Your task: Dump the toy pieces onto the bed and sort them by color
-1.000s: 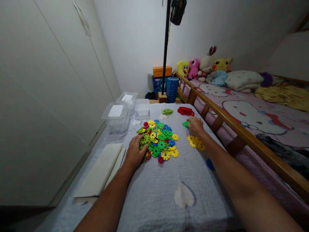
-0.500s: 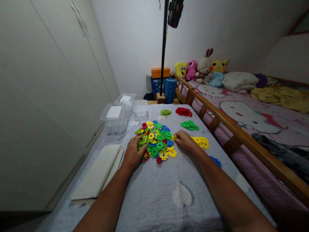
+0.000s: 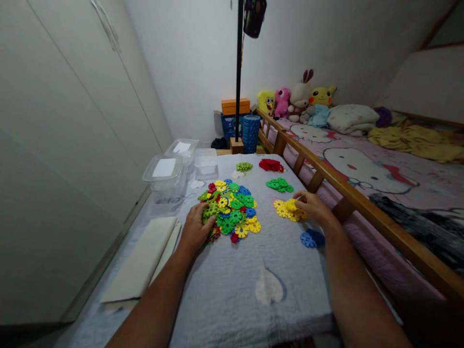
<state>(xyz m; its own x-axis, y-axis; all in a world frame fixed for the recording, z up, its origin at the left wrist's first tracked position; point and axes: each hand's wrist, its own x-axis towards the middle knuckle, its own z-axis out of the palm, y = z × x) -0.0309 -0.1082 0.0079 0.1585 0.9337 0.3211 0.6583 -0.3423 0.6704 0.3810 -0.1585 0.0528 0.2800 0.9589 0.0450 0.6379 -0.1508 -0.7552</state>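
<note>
A mixed heap of plastic gear-shaped discs (image 3: 232, 210) in green, yellow, blue and red lies on a grey quilted cloth (image 3: 250, 270). My left hand (image 3: 194, 231) rests on the heap's left edge, fingers curled on light green pieces. My right hand (image 3: 312, 207) sits at the small yellow pile (image 3: 286, 210), fingers bent over a yellow disc. Sorted piles lie around: dark green (image 3: 278, 184), red (image 3: 270, 165), light green (image 3: 244, 166) and blue (image 3: 309, 239) next to my right forearm.
Clear lidded plastic tubs (image 3: 165, 174) stand at the cloth's far left, a folded white cloth (image 3: 143, 261) at the near left. A wooden bed rail (image 3: 348, 198) runs along the right, with plush toys (image 3: 297, 99) at the bed's head. A black pole (image 3: 238, 72) rises behind.
My right hand went from the dark green pile to the mixed heap, then to the yellow pile on the right. The left hand stayed on the heap's edge.
</note>
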